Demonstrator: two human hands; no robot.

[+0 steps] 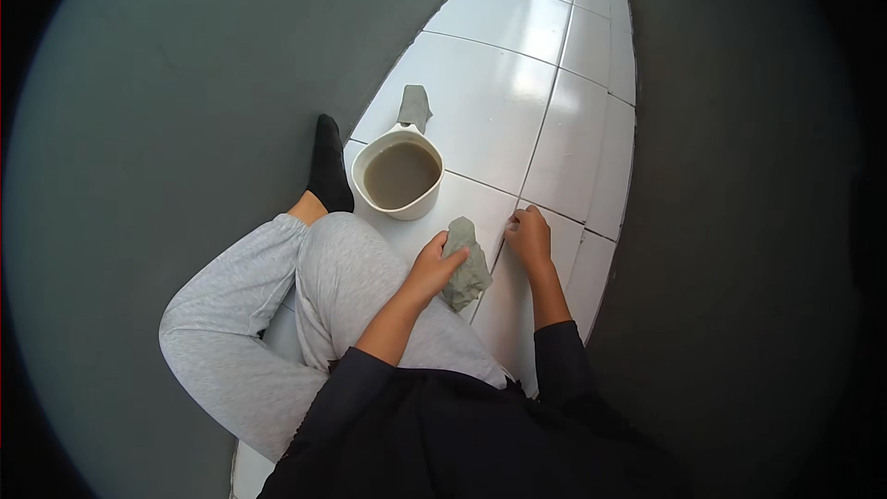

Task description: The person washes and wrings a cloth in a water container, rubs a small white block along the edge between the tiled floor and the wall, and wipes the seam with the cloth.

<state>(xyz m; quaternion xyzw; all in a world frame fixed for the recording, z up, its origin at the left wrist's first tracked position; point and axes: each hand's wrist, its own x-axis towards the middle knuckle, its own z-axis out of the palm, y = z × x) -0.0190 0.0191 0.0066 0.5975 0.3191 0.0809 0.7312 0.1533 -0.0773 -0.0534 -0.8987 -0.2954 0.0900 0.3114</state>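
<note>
A grey-green lump with a rough, clay-like surface [467, 266] is held in my left hand [432, 270], thumb on top, above the tiles beside my knee. To its right, my right hand [529, 233] is closed, its fingers pinched together over a tile joint; whatever is between them is too small to make out. A white container [397, 212] of murky brown liquid [401, 176] stands on the tiles beyond my left hand. Just behind it, a second grey piece [415, 106] lies by the container's far edge.
White glossy floor tiles [490, 134] with dark joints run away from me, with dark grey surfaces [203, 65] on both sides. My bent leg in light grey trousers [231, 333] and my foot in a black sock [330, 166] are at the left.
</note>
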